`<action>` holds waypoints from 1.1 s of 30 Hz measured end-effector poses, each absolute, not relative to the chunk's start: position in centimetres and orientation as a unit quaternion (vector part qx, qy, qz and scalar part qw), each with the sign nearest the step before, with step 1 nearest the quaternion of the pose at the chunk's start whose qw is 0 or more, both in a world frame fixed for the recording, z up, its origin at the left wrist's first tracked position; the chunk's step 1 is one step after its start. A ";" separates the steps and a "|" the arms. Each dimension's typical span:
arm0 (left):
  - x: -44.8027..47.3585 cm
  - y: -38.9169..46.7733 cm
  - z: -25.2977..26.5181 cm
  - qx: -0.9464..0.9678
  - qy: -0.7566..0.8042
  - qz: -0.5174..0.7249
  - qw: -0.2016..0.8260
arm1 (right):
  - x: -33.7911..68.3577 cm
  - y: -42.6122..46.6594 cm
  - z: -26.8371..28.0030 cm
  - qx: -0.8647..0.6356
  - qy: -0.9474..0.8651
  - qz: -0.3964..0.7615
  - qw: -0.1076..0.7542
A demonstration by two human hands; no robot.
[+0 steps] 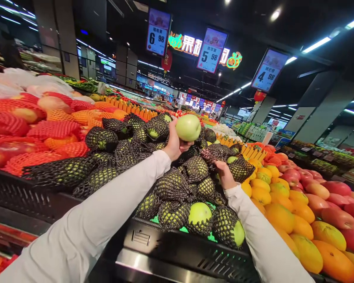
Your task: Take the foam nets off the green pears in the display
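Near the middle of the frame, a person's left hand (174, 141) grips a bare, pale green apple (188, 127), fingers wrapped beneath it and thumb at its left side, held up above a heap of green apples in black netting (171, 184). Lower and to the right of it, the right hand (226, 176) reaches in at the heap's right side; dark mesh (208, 156) lies at its fingertips, and whether the fingers are closed on it cannot be told. Both arms, in white sleeves (126, 192), come up from the bottom corners. The heap sits in a black crate (177, 241), whose front edge crosses the lower centre. Filling the left side is fruit in red and orange foam nets (53, 129); at the lower right are yellow-orange fruit (280, 216), with red apples (338, 218) beyond them at the right edge. Along the top hang three price signs, reading 6.98 (158, 31), 5.98 (211, 51) and 4.98 (270, 70), beneath a dark ceiling with strip lights (316, 45).
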State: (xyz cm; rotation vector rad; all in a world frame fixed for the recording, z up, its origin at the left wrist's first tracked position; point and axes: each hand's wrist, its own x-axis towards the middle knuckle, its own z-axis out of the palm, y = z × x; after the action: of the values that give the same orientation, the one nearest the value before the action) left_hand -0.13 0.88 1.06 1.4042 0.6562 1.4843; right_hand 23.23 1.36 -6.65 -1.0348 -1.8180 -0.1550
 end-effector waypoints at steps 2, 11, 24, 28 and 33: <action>0.1 0.4 1.0 0.590 0.255 0.590 0.488 | 23.1 1.4 -6.3 -0.417 -0.753 -0.029 0.508; 1.5 0.4 -0.2 0.592 0.205 0.553 0.550 | 21.6 -0.8 -3.6 -0.405 -0.753 -0.066 0.514; 1.9 -0.3 -0.4 0.692 0.169 0.531 0.460 | 21.7 -1.4 -4.1 -0.425 -0.723 -0.239 0.489; 1.6 -0.7 -0.3 0.763 0.103 0.477 0.425 | 21.7 -0.9 -4.3 -0.279 -0.734 -0.316 0.532; 1.5 -1.0 -0.1 0.809 0.078 0.459 0.358 | 21.3 -1.4 -3.8 -0.194 -0.743 -0.347 0.538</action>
State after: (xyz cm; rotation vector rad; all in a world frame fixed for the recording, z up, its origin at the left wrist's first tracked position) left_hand 1.52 -1.03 -0.08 2.0884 0.2021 1.1839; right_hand 21.29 -1.39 -3.79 -0.4614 -1.7689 -0.8246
